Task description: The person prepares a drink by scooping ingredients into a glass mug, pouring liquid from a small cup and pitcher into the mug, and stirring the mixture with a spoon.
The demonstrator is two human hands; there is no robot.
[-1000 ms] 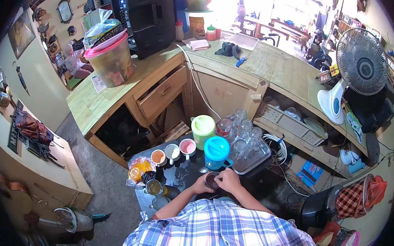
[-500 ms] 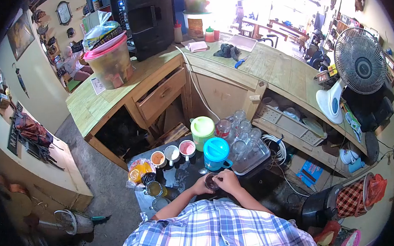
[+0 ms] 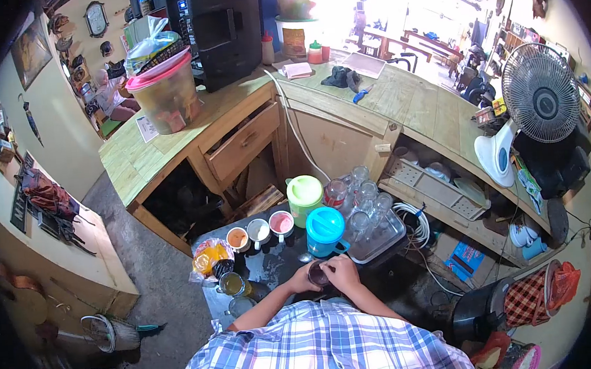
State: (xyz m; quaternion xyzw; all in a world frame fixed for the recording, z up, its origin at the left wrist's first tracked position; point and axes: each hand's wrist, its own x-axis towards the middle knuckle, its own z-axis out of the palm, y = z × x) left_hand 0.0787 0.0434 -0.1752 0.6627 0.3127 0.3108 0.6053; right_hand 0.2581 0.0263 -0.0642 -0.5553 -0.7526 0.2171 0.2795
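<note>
A glass of dark liquid (image 3: 318, 274) is close in front of my body, with my left hand (image 3: 303, 279) wrapped round its left side. My right hand (image 3: 343, 271) is closed at the rim of the glass on the right; whatever its fingers pinch is too small to make out. Just beyond the hands stands a blue lidded pitcher (image 3: 325, 231), and behind it a green lidded pitcher (image 3: 304, 200). Three white cups, one with orange contents (image 3: 237, 239), one with white (image 3: 258, 229) and one with pink (image 3: 281, 222), stand in a row to the left.
Glass mugs (image 3: 234, 283) stand by my left forearm, near a plastic bag with orange contents (image 3: 211, 256). Upturned glasses crowd a tray (image 3: 388, 240) at the right. A wooden counter (image 3: 412, 103) wraps round behind, carrying a fan (image 3: 542, 91). A person (image 3: 110, 94) sits far left.
Both hands stay at the glass; the right hand's fingers have shifted slightly at its rim. The camera view has moved a little.
</note>
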